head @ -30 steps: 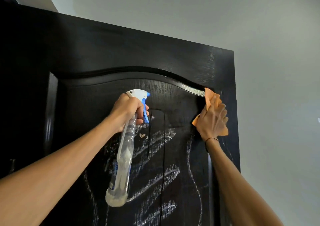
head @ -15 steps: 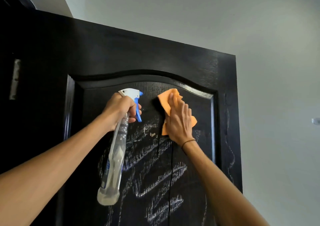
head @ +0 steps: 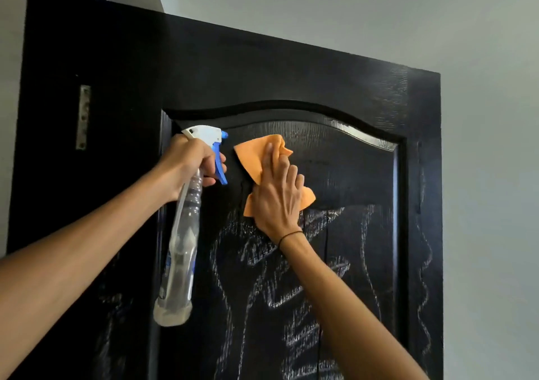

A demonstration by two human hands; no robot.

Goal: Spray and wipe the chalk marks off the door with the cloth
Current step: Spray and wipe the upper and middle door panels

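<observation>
A black panelled door (head: 291, 67) stands open in front of me. White chalk marks (head: 294, 295) cover its inset panel below my hands, and a wavy chalk line (head: 424, 277) runs down the right stile. My right hand (head: 277, 199) presses an orange cloth (head: 256, 158) flat against the top left of the panel, fingers straight. The strip of panel to the right of the cloth looks dark and wet. My left hand (head: 189, 161) grips the neck of a clear spray bottle (head: 180, 248) with a white and blue trigger head, held just left of the cloth.
A pale grey wall (head: 481, 175) lies to the right of the door's edge. The dark door frame with a metal hinge plate (head: 84, 117) is at the left. The ceiling shows above.
My right hand slid the cloth leftward from the panel's upper right corner to its upper left, beside the spray head. The bottle stayed raised in my left hand.
</observation>
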